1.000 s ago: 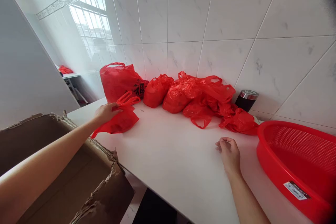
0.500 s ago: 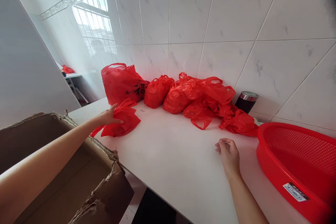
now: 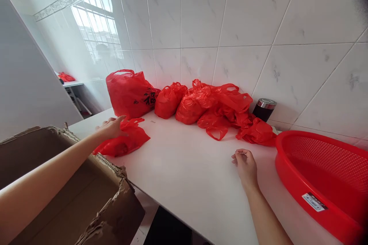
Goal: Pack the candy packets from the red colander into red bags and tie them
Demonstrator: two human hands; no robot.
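Note:
My left hand [image 3: 110, 128] reaches over the carton to a small red plastic bag [image 3: 133, 138] lying on the white table's left side. Its fingers are spread, close against the bag's top; whether they touch it is hard to tell. My right hand [image 3: 245, 166] hovers over or rests on the table at the right, fingers curled in with nothing visible in them. Behind the small bag stands a large red bag [image 3: 126, 93] with black lettering. Nearest my right hand are a heap of red plastic bags [image 3: 227, 109] and a red basket [image 3: 290, 172].
An open cardboard box [image 3: 129, 203] with ragged edges stands at the table's left front edge. Another tied red bag [image 3: 169, 101] sits by the wall. A dark cup with a silver lid [image 3: 263, 110] leans near the tiled wall [image 3: 201, 15].
My left hand has spread its fingers and let go of the small red bag, which has sunk flatter and spread leftward. My right hand keeps its curled pose. The view has shifted slightly right.

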